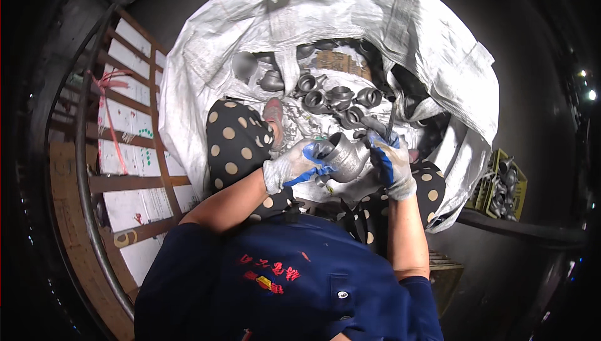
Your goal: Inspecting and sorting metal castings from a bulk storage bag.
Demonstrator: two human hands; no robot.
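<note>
In a grey-and-blue work glove, my left hand point(299, 164) is closed on the left side of a grey metal casting point(349, 158), a rounded hollow housing with a round opening. The casting is held above my lap, between my knees. My right hand point(391, 159), gloved the same way, is closed around a dark, narrow tool point(392, 122) that points away from me. It is close to the casting's right side; whether it touches cannot be made out. Beyond my hands, several similar castings point(316, 100) lie on the white sack material.
A large white woven sack point(438, 46) spreads open around my legs. Brown cardboard point(341, 62) lies inside it. A rusty metal rack with white panels point(128, 115) stands at left. At right, a yellow crate point(487, 181) holds several dark metal parts.
</note>
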